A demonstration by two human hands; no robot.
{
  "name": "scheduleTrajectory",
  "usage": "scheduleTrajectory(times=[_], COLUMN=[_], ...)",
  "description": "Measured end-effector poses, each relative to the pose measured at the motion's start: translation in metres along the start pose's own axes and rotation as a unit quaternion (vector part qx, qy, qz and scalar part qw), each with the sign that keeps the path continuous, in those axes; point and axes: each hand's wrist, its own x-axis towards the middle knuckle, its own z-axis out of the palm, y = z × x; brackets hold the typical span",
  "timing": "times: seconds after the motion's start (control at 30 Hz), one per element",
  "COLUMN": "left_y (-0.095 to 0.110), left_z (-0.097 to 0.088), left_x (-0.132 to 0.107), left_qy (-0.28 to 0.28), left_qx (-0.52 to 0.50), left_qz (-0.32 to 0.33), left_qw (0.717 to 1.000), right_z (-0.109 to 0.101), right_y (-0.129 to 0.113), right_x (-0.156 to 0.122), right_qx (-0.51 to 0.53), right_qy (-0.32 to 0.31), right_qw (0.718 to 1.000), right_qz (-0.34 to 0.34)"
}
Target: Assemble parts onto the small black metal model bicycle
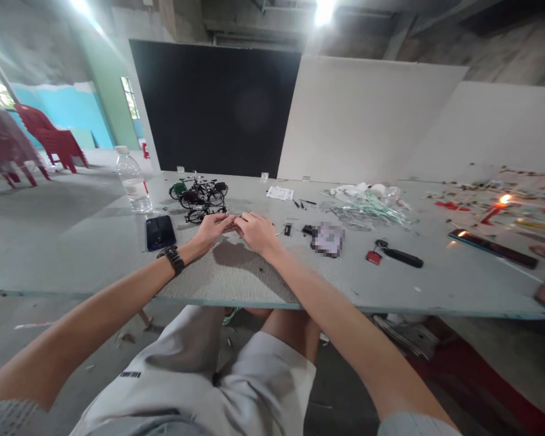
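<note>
Left hand (213,229) and right hand (257,233) curled inward, fingertips meeting, any grasped piece too small to tell; miniature bicycle models (200,195) just beyond, smartphone (160,232) beside the left hand.

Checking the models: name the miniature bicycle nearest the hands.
The black miniature bicycle at the front of the group, closest to the left hand; the other bicycles stand farther back, behind it.

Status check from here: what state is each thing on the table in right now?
left hand: fingertips meeting the right hand
right hand: fingers pinched; anything held too small to see
red candle: lit, tilted
water bottle: capped, upright
phone: lying flat, dark
miniature bicycles: assembled, standing clustered
</note>
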Motion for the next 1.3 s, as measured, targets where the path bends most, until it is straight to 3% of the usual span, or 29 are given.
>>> scheduleTrajectory(times=[0.13, 0.27, 0.37, 0.47, 0.57, 0.73, 0.8, 1.03, 1.13, 1.3], left_y=[0.002, 0.009, 0.009, 0.009, 0.013, 0.017, 0.015, 0.012, 0.016, 0.019], left_z=[-0.002, 0.001, 0.001, -0.004, -0.013, -0.024, -0.024, -0.014, -0.010, -0.003], left_x=[0.000, -0.002, -0.002, 0.001, 0.005, 0.009, 0.010, 0.012, 0.013, 0.012], left_qy=[0.022, 0.030, 0.006, -0.014, -0.050, -0.132, -0.143, -0.156, -0.146, -0.147], left_qx=[0.012, -0.059, -0.073, 0.011, 0.162, 0.360, 0.418, 0.626, 0.658, 0.682], left_qz=[-0.009, -0.019, -0.029, -0.025, 0.040, 0.183, 0.210, 0.263, 0.274, 0.278], left_qw=[1.000, 0.998, 0.997, 1.000, 0.985, 0.905, 0.872, 0.717, 0.686, 0.660], right_z=[0.009, 0.021, 0.024, 0.021, 0.014, 0.008, 0.010, 0.023, 0.024, 0.021], right_y=[0.007, 0.020, 0.028, 0.034, 0.040, 0.046, 0.047, 0.050, 0.052, 0.054], right_x=[0.002, 0.003, 0.004, 0.003, 0.001, 0.001, 0.002, 0.003, 0.002, 0.001], right_qx=[0.096, 0.245, 0.341, 0.379, 0.365, 0.333, 0.328, 0.326, 0.314, 0.315], right_qy=[0.024, 0.062, 0.040, 0.030, 0.009, -0.018, -0.023, -0.002, 0.021, 0.041], right_qw=[0.994, 0.958, 0.931, 0.917, 0.925, 0.939, 0.941, 0.941, 0.943, 0.939], right_qz=[0.042, 0.135, 0.121, 0.122, 0.106, 0.079, 0.084, 0.094, 0.112, 0.129])
